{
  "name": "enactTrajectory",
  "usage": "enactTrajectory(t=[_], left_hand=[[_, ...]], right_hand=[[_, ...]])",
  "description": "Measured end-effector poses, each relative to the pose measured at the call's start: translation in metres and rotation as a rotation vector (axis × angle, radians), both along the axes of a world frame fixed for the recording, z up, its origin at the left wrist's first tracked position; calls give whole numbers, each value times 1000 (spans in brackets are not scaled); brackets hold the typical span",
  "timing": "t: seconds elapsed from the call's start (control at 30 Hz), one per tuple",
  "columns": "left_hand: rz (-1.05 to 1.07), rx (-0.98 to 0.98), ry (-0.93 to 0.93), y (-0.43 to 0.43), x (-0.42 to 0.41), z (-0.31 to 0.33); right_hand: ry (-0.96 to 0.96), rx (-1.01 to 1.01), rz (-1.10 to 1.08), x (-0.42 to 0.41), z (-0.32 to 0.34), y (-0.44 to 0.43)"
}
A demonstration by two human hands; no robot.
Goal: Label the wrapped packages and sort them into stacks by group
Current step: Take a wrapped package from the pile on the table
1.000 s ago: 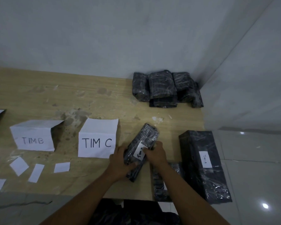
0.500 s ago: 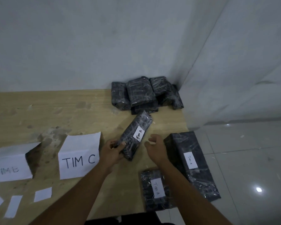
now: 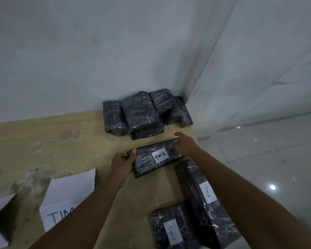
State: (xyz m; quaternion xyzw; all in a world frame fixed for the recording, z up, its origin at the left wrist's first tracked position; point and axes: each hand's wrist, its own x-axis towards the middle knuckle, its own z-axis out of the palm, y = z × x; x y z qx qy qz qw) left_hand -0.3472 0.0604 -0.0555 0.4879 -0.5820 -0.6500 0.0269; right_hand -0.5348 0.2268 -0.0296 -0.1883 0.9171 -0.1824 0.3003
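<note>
The left grip (image 3: 123, 163) and right grip (image 3: 185, 146) clasp opposite ends of the package (image 3: 145, 161); its slick wrap could slip free.

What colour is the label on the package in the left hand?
White label with dark handwriting, on the black package; head view.

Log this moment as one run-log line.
left hand: grips Tim A package | right hand: grips other end | package pile: behind

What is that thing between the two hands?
A black wrapped package labelled Tim A; the left hand grips one end, the right hand the other, in the head view.
</note>
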Motion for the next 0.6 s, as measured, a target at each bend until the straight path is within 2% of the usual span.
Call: enactTrajectory(t=[0.13, 0.3, 0.6], left_hand=[[-52, -68, -58, -7, -21, -12], [-55, -38, -81, 3, -35, -11], [-15, 174, -30, 14, -35, -26]], right_hand=[[8, 10, 6, -18, -9, 0], [82, 16, -10, -32, -12, 17], [66, 62, -62, -33, -5, 44]])
